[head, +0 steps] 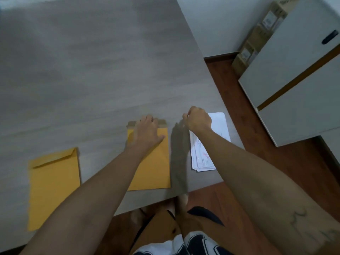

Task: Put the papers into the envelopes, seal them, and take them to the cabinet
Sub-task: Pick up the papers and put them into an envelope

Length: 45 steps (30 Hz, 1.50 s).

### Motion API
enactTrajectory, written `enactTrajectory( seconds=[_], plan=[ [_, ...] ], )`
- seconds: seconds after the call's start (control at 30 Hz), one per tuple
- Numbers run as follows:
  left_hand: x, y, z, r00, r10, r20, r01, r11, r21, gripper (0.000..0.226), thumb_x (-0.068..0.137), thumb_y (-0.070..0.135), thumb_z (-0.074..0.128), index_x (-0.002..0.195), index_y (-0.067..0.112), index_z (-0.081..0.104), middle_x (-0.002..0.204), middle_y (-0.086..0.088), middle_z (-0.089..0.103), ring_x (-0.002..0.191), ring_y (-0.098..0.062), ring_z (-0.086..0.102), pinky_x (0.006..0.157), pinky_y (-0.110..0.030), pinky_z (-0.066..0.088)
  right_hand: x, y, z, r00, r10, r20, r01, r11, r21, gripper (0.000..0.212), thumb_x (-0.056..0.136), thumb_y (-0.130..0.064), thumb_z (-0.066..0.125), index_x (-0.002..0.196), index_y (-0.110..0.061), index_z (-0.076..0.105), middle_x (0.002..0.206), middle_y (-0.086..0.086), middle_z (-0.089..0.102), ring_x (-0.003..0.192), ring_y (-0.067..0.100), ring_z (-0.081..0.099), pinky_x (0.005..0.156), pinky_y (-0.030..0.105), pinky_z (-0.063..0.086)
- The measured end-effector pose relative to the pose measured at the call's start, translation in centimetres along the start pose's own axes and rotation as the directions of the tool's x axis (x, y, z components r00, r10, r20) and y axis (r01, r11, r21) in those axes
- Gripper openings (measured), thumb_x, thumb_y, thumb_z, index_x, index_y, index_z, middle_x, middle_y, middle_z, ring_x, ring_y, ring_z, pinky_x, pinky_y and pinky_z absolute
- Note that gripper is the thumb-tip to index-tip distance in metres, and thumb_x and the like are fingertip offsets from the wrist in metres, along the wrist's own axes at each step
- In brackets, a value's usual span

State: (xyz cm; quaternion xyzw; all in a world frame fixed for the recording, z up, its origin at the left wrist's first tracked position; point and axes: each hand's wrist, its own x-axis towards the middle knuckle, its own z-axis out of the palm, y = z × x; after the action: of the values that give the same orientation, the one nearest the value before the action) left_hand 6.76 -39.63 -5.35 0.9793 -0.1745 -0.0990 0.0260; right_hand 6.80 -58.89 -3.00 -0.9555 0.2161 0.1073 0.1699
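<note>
- Left envelope [54,186]: flat, yellow kraft paper, near the table's front edge and well apart from my hands. Its flap is folded down; I cannot tell whether it is glued. Judged set aside as dealt with.
- Middle envelope [152,168]: same stiff yellow paper, a plain rectangle lying lengthwise away from me. Its flap [162,122] stands open at the far end, a duller brown. Whether it is filled, I cannot tell.
- Papers [204,157]: a thin stack of white printed sheets, slightly fanned, just beside the middle envelope and partly under my right forearm. Judged kept there for easy reach.
- Left hand [147,129]: palm down, fingers straight, pressing the middle envelope's far end at the flap. Judged to pin the smooth paper against sliding.
- Right hand [198,118]: fingers curled in, raised over the papers' far corner. Whether it pinches anything, I cannot tell.
- Table [92,70]: grey, matt, faint wood grain.
- Cabinet [294,80]: white, flat-fronted, dark handle, standing on the red-brown floor [230,85], apart from the table. No envelope has reached it.
- Boxes [257,37]: cardboard, stacked by the wall beside the cabinet.
</note>
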Motion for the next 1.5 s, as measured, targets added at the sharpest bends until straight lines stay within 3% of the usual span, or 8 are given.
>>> enactTrajectory(
  seconds=[0.13, 0.37, 0.73, 0.87, 1.07, 1.2, 1.37, 1.5],
  plan=[
    [0.0, 5.2, 0.3, 0.997, 0.079, 0.008, -0.076, 0.978, -0.197, 0.046, 0.084, 0.046, 0.065, 0.117, 0.014, 0.062, 0.118, -0.007, 0.055, 0.113, -0.027, 0.051, 0.095, -0.039, 0.043, -0.4, 4.3, -0.8, 0.993, 0.113, -0.046, -0.112, 0.994, 0.022, 0.040, 0.094, -0.039, 0.051, 0.121, -0.010, 0.058, 0.125, 0.011, 0.058, 0.118, 0.031, 0.054, 0.089, 0.039, 0.048],
    [-0.4, 11.8, 2.8, 0.996, -0.028, 0.079, 0.063, 0.879, -0.473, 0.044, 0.084, 0.043, 0.066, 0.115, 0.012, 0.060, 0.113, -0.006, 0.051, 0.107, -0.025, 0.051, 0.091, -0.041, 0.048, -1.8, 11.4, -1.5, 0.934, 0.350, -0.064, -0.350, 0.937, 0.008, 0.078, 0.084, -0.058, 0.062, 0.139, -0.006, 0.041, 0.138, 0.013, 0.046, 0.128, 0.031, 0.043, 0.099, 0.045, 0.043],
    [1.3, 14.9, 4.5, 0.960, -0.268, 0.083, 0.271, 0.803, -0.531, 0.040, 0.082, 0.038, 0.070, 0.113, 0.014, 0.061, 0.113, -0.005, 0.051, 0.103, -0.026, 0.055, 0.093, -0.042, 0.049, -1.7, 13.6, -0.6, 0.944, 0.323, 0.072, -0.329, 0.939, 0.097, 0.092, 0.075, -0.055, 0.076, 0.141, -0.007, 0.034, 0.141, 0.014, 0.042, 0.130, 0.032, 0.045, 0.095, 0.042, 0.049],
    [1.7, 15.4, 4.3, 0.938, -0.336, 0.091, 0.315, 0.711, -0.628, 0.044, 0.082, 0.029, 0.071, 0.120, 0.012, 0.057, 0.122, -0.005, 0.052, 0.107, -0.025, 0.056, 0.093, -0.042, 0.050, -1.6, 13.7, -0.5, 0.944, 0.319, 0.080, -0.325, 0.941, 0.089, 0.091, 0.075, -0.056, 0.076, 0.140, -0.008, 0.034, 0.141, 0.013, 0.043, 0.128, 0.032, 0.047, 0.093, 0.040, 0.050],
    [2.2, 15.3, 3.7, 0.925, -0.356, 0.134, 0.340, 0.620, -0.707, 0.026, 0.085, 0.018, 0.069, 0.097, 0.019, 0.047, 0.106, -0.002, 0.059, 0.093, -0.024, 0.062, 0.074, -0.037, 0.052, -1.5, 14.0, -0.4, 0.945, 0.318, 0.079, -0.326, 0.938, 0.118, 0.091, 0.073, -0.055, 0.078, 0.138, -0.009, 0.036, 0.139, 0.012, 0.044, 0.126, 0.031, 0.048, 0.092, 0.040, 0.049],
    [2.5, 15.4, 3.3, 0.926, -0.323, 0.194, 0.356, 0.585, -0.729, 0.011, 0.094, 0.018, 0.062, 0.103, 0.014, 0.056, 0.106, -0.002, 0.066, 0.089, -0.020, 0.062, 0.063, -0.027, 0.041, -1.4, 14.2, -0.2, 0.946, 0.313, 0.083, -0.322, 0.937, 0.138, 0.091, 0.072, -0.055, 0.078, 0.138, -0.009, 0.037, 0.139, 0.012, 0.044, 0.126, 0.032, 0.048, 0.092, 0.041, 0.049],
    [2.3, 15.5, 3.2, 0.934, -0.303, 0.190, 0.336, 0.559, -0.758, 0.017, 0.098, 0.014, 0.057, 0.115, 0.011, 0.057, 0.113, -0.004, 0.067, 0.084, -0.016, 0.060, 0.057, -0.023, 0.042, -1.4, 14.5, 0.2, 0.954, 0.298, 0.041, -0.300, 0.942, 0.150, 0.089, 0.070, -0.058, 0.078, 0.135, -0.009, 0.040, 0.135, 0.011, 0.047, 0.123, 0.030, 0.050, 0.091, 0.040, 0.050],
    [1.9, 15.5, 3.9, 0.954, -0.292, 0.065, 0.247, 0.647, -0.721, 0.054, 0.091, 0.012, 0.064, 0.139, 0.027, 0.042, 0.127, -0.001, 0.058, 0.105, -0.021, 0.060, 0.079, -0.036, 0.054, -1.6, 14.6, 0.4, 0.954, 0.298, 0.018, -0.297, 0.941, 0.162, 0.088, 0.069, -0.059, 0.079, 0.133, -0.011, 0.042, 0.133, 0.010, 0.048, 0.121, 0.028, 0.051, 0.090, 0.040, 0.052]
  ],
)
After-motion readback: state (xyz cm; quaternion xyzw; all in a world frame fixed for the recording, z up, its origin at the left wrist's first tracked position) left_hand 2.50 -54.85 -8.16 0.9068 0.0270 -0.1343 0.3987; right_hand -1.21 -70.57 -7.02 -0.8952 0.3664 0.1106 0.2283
